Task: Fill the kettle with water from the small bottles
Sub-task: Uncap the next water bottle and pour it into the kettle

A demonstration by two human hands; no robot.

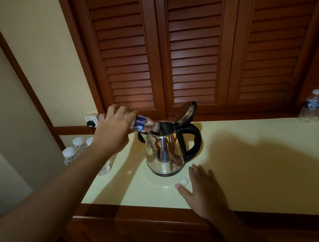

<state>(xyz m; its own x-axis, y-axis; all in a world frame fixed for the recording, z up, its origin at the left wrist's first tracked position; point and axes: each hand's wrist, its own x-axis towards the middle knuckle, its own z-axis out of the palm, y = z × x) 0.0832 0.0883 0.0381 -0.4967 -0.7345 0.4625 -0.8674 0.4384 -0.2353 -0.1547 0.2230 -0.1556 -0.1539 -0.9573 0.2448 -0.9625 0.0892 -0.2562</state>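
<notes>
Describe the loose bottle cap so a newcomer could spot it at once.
Start at the steel kettle on the pale counter. Just in front of its base, beside the right hand, lies a small white cap. Unlike the other caps in view, it sits on no bottle.

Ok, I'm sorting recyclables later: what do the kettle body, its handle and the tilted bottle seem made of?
Kettle: polished metal, likely stainless steel; it mirrors the room. Handle: black, smooth, probably plastic. Bottle: thin clear plastic by the look, see-through at the neck, with a blue label.
</notes>
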